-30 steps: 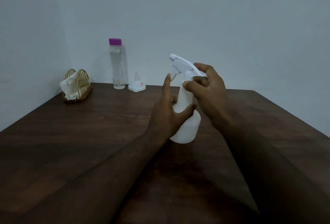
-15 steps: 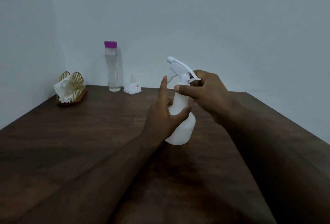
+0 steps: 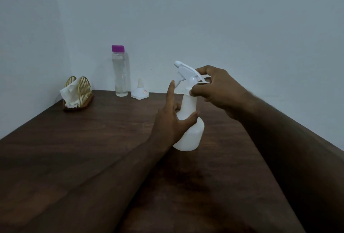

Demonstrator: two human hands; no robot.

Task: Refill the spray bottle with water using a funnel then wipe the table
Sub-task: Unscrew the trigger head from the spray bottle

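Note:
A white spray bottle (image 3: 191, 132) stands upright on the dark wooden table (image 3: 93, 139). My left hand (image 3: 171, 121) grips its body, thumb across the front and index finger raised. My right hand (image 3: 217, 89) is closed around the white trigger head (image 3: 186, 71) and the collar at the neck. A clear water bottle (image 3: 120, 72) with a purple cap stands at the back by the wall. A small white funnel (image 3: 139, 92) sits upside down just right of it.
A gold wire holder with white tissues (image 3: 77, 93) stands at the back left corner of the table. Pale walls close the table in at the back and on the left. The table's right edge runs diagonally at the right.
My right hand has shifted its grip on the trigger head and collar, which sits turned slightly. The left hand still holds the bottle in the same place. The view has shifted a little.

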